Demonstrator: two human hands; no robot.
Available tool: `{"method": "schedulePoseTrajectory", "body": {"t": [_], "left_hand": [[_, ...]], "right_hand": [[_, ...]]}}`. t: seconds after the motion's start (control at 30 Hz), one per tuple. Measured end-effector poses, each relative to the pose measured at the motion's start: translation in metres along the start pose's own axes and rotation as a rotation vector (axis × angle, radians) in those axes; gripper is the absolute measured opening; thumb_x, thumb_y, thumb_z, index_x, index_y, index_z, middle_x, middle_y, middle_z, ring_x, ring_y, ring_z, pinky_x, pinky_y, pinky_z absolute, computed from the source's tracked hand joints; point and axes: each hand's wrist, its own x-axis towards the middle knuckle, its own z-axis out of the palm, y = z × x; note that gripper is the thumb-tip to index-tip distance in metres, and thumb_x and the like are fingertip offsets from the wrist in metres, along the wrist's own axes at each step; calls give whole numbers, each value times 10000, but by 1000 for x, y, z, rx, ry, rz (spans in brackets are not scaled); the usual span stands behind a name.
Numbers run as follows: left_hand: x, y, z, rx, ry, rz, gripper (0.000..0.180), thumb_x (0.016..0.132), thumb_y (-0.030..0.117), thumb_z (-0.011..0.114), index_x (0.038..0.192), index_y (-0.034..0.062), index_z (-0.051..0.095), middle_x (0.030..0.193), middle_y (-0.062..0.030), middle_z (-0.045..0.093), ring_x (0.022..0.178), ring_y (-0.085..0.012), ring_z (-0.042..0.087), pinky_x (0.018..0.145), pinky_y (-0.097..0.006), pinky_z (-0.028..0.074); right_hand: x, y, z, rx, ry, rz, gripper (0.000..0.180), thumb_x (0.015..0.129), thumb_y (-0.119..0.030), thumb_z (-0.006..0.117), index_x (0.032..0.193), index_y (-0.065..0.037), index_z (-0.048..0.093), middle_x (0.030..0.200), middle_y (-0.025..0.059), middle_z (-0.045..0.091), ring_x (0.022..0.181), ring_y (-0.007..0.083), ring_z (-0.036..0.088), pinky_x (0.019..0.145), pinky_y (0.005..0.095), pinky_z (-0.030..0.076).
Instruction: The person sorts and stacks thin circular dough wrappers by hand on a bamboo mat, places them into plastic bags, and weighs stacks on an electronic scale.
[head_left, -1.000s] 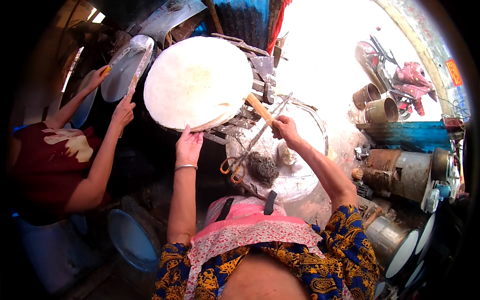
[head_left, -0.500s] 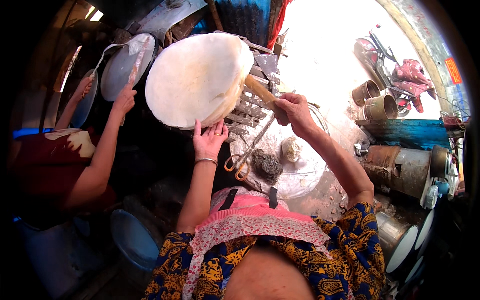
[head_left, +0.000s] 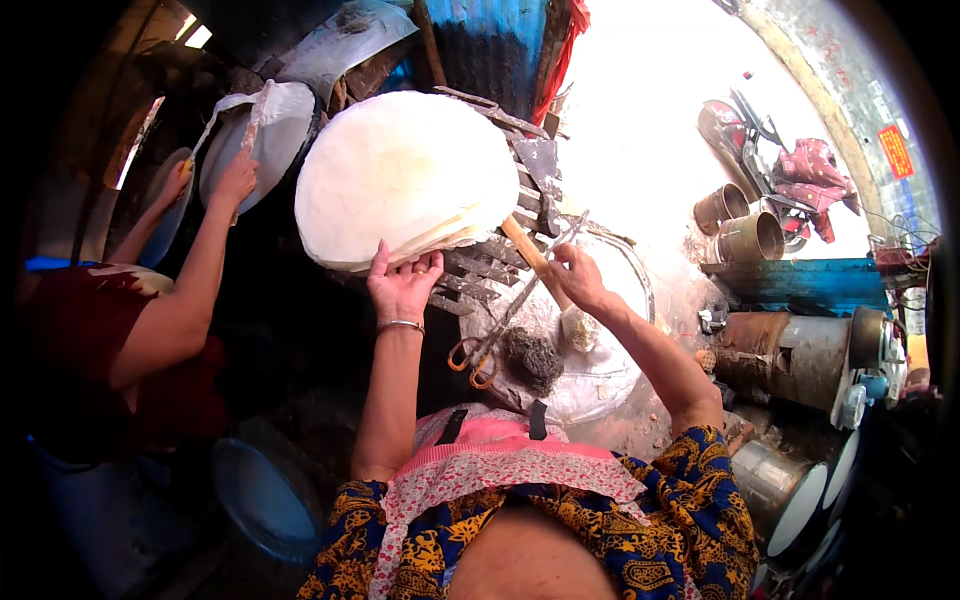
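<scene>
A thick stack of large, round, pale thin sheets (head_left: 400,175), like pancakes, lies ahead of me. Several layers show fanned at its near right edge. My left hand (head_left: 403,288) grips the near edge, palm up, with the thumb over the rim and the fingers partly hidden under it. My right hand (head_left: 580,278) is closed on a flat wooden stick (head_left: 524,244) whose far end meets the right edge of the stack. Close below lie long metal tongs (head_left: 480,352) with rusty ring handles. A dark wiry clump (head_left: 533,360) and a pale bundle (head_left: 579,330) are beside them.
Metal slats (head_left: 485,268) show under the stack. A white round cover (head_left: 605,375) carries the tongs. On the left, another person's hand (head_left: 236,180) holds a stick with a white sheet over a round pan (head_left: 270,150). Buckets (head_left: 752,238) and a rusty drum (head_left: 800,352) stand right.
My right hand has come nearer to me with the wooden stick, which now reaches lower along the stack's edge. My left thumb has come over the rim. The other person's stick has shifted.
</scene>
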Motion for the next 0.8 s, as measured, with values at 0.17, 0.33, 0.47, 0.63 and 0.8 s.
{"method": "schedulePoseTrajectory", "body": {"t": [0.17,0.33,0.47,0.63,0.8], "left_hand": [[-7,6,10,-21,-58,-39,592,695,239,657,1177,67,359,1212,-126,359,1114,-318,327,909,-516,278],[-19,16,5,-64,-126,-96,636,692,339,668,1188,96,352,1186,-131,352,1092,-311,321,903,-502,279],[-14,34,-35,35,-216,-53,597,701,396,655,1164,116,404,1200,-71,383,1107,-248,344,889,-474,297],[-3,58,-56,-46,-194,78,717,720,450,619,1255,70,331,1301,-105,333,1212,-269,281,986,-495,218],[1,84,-40,7,-250,17,743,710,547,578,1250,92,349,1254,-116,388,1158,-296,348,927,-527,307]], "right_hand": [[59,-37,4,1031,-202,323,373,814,-272,503,987,58,479,846,124,554,752,208,577,654,299,486],[112,-43,40,1401,-163,536,330,817,-329,486,921,-17,511,737,86,590,578,156,553,513,239,457],[129,-35,50,1355,-33,569,301,788,-350,534,894,-69,530,648,34,604,400,78,436,348,189,297],[140,-60,41,1503,-178,356,495,782,-373,543,1123,-21,472,1032,104,577,945,229,560,869,352,421],[156,-68,40,1373,-322,354,584,784,-451,489,1198,-45,424,1159,123,507,1077,252,474,930,367,355]]}}
